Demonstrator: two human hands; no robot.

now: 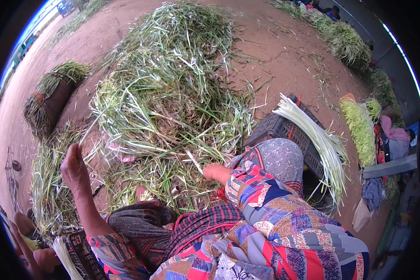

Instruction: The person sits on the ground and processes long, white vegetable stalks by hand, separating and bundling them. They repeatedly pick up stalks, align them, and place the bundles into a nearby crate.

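Observation:
My left hand point(75, 169) is raised at the left, its fingertips pinching a thin pale plant stalk point(90, 130) that slants up towards the heap. Low in front of me, my right hand point(214, 171) has its fingers closed at the end of a short whitish strip point(194, 161); whether this is a stalk or a tool cannot be told. Before both hands lies a large heap of long green leafy stalks point(168, 80), tangled, with brown dry parts. Beside my right knee, a bundle of pale trimmed stems point(309, 129) lies across an upturned-looking black plastic crate point(271, 124).
A tied bundle of stalks point(54, 94) lies at the left on the dirt ground point(276, 66). Another dark crate point(85, 255) with pale stems point(65, 257) stands at lower left, near another person's arm point(22, 245). At the right, a person point(397, 140) sits by green stalks point(359, 129).

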